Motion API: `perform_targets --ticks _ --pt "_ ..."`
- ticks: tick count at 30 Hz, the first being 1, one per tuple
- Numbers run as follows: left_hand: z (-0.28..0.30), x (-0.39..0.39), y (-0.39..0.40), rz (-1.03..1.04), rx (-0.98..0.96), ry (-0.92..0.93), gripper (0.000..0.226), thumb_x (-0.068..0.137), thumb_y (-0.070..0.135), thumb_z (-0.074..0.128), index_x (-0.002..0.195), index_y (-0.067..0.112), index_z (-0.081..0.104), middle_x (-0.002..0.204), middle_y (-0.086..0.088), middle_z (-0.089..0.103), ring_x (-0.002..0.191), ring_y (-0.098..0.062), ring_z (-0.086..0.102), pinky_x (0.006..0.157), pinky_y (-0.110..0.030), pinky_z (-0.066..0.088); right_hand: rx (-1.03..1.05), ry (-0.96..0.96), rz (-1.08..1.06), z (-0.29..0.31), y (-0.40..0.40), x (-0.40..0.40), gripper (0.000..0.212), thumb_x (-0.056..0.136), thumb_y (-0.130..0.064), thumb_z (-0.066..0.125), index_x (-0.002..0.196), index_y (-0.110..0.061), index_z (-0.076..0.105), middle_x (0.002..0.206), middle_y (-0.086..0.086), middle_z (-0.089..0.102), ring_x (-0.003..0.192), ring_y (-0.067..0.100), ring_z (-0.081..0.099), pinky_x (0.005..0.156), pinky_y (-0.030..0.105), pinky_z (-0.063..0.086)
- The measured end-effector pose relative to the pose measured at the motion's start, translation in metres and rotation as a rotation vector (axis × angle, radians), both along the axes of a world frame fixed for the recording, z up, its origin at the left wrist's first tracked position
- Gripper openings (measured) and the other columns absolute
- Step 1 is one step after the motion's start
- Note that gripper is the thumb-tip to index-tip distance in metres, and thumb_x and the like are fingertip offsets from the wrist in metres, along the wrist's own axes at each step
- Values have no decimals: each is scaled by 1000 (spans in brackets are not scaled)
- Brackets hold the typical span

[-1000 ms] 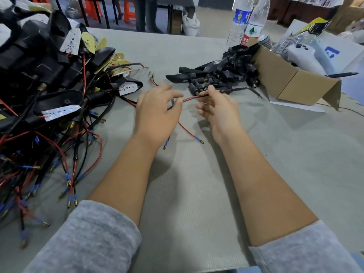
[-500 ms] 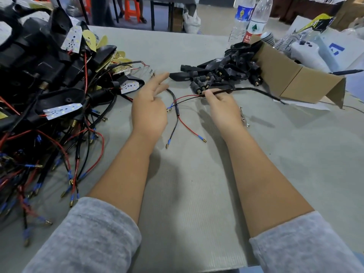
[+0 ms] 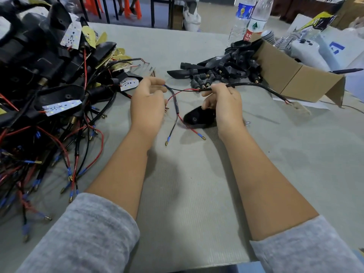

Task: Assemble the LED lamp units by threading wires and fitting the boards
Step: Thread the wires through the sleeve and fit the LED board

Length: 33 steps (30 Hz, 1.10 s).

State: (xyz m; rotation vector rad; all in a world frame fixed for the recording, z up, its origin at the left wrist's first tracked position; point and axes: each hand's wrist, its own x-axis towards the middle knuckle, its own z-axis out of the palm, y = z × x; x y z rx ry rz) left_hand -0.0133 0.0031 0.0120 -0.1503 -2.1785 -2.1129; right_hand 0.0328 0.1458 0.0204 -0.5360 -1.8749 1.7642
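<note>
Head view: left hand (image 3: 146, 103) and right hand (image 3: 224, 101) both pinch wire harness (image 3: 175, 104).

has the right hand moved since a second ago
Yes. The right hand has lifted the black cable off the table, staying short of the cardboard box.

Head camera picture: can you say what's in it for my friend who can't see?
Two hands hold a wire harness above a grey table: the left hand and the right hand grip its black cable, while red and black leads dangle. A black lamp housing sits under the right hand; a tangled pile of wired lamp units lies left.
</note>
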Motion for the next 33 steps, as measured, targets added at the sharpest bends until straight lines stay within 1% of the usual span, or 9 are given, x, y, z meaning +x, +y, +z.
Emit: perform_targets --ticks 4,10,13,16,18,21,26,31,33 --pt "-4 0 1 -38 -94 21 31 82 10 45 103 31 55 96 2 66 81 -13 60 77 -35 51 -140 27 81 2 -7 2 24 92 -23 49 85 -5 65 61 9 64 61 19 57 58 23 48" --pt "-5 6 4 -122 -187 140 63 80 23 67 133 31 34 96 7 66 77 -10 63 78 -33 54 -405 160 -30 4 4 -3 21 96 -13 44 92 -11 65 71 10 71 63 19 67 55 21 47" --pt "-9 9 3 -204 -338 213 64 71 39 79 117 32 36 87 5 62 72 -6 58 71 -23 49 -466 187 -94 0 8 -4 14 97 -8 48 87 -10 58 73 6 70 61 12 68 58 20 49" --pt "-11 10 5 -311 -575 198 58 62 58 77 101 30 46 78 9 63 72 -8 54 70 -30 46 -396 209 -104 -3 8 -3 18 93 -5 59 79 -15 53 69 1 65 61 9 65 61 20 49" --pt "-11 10 6 -351 -667 222 45 65 52 77 96 31 53 76 12 61 71 -6 51 70 -32 43 -378 219 -93 -3 7 -3 22 88 -1 64 79 -16 50 67 0 62 60 9 64 62 20 49" --pt "-10 9 5 -388 -558 206 18 74 22 72 85 32 63 74 11 64 59 2 51 65 -26 43 -406 236 -51 -4 6 -4 28 87 3 65 78 -16 45 68 3 59 60 10 63 64 21 49" --pt "-7 8 3 -157 -480 238 23 80 13 64 78 36 67 78 20 67 81 -4 63 72 -15 49 -446 217 -61 -2 4 -6 21 90 6 55 79 -12 49 70 6 58 61 14 63 65 23 52" --pt "-2 3 -3 -49 -189 182 17 84 12 66 89 29 69 86 12 68 81 -13 65 78 -39 57 -507 223 -23 -1 4 -4 17 98 -5 50 86 -1 60 79 16 64 76 24 68 71 27 60" --pt "-2 2 -3 -30 -126 162 22 82 11 69 94 28 62 90 7 68 78 -12 65 76 -34 57 -498 188 -2 -2 3 -4 23 102 -13 47 91 2 61 86 19 65 79 26 69 72 28 60"
